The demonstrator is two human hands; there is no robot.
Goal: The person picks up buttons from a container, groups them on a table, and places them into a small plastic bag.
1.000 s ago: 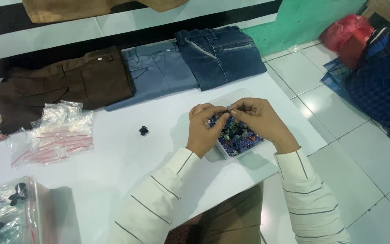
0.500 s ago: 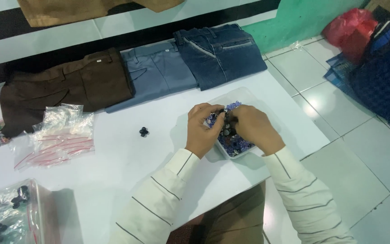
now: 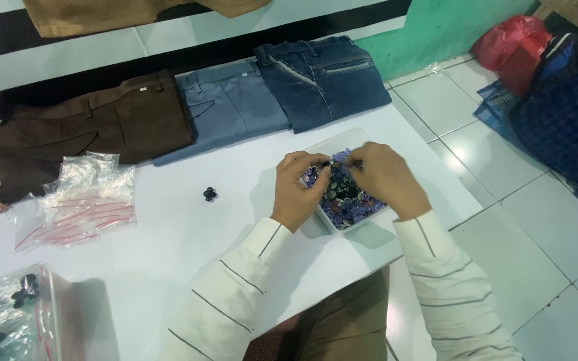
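Head view: both hands work over a white tray [image 3: 329, 224] of mixed buttons [image 3: 346, 197] at the right end of the white tabletop [image 3: 188, 234]. The left hand [image 3: 299, 187] pinches a small dark button at its fingertips above the tray. The right hand [image 3: 379, 177] has its fingers curled inward toward the same spot; whether its grip grasps anything cannot be told. A few dark buttons [image 3: 209, 194] lie apart, left of the tray. The small clear bags [image 3: 85, 197] farther left look flat and unfilled. Judged from this, sorting is at an early stage; the tray remains heaped.
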